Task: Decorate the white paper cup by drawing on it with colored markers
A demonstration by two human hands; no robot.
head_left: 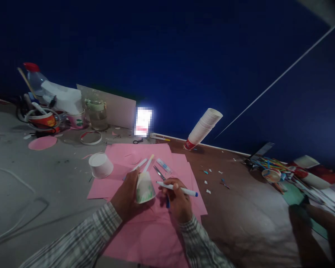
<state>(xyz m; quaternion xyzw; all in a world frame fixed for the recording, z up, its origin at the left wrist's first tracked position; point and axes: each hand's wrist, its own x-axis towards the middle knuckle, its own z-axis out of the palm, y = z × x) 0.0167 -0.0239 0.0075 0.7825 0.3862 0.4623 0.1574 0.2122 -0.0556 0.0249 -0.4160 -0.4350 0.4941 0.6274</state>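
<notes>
My left hand (126, 195) is closed round a white paper cup (145, 188) that has green marks drawn on its side. The cup is tilted, its wide rim toward me. In my right hand (179, 197) is a white marker pen (185, 190) with a blue end, gripped like a pencil; its tip points left, just apart from the cup. Pink paper sheets (145, 238) lie beneath both hands. Scissors (158, 172) rest on the paper, partly hidden by my right hand. Close by are a yellow-ended marker (149, 163) and a small clear-and-blue item (164, 166).
A white cup (101, 165) stands upside down at left. A leaning stack of paper cups (202, 130) is by the wall. A glass jar (97, 114) and pen holder (43, 120) stand back left. Another person's arm (312, 230) is at right, near clutter.
</notes>
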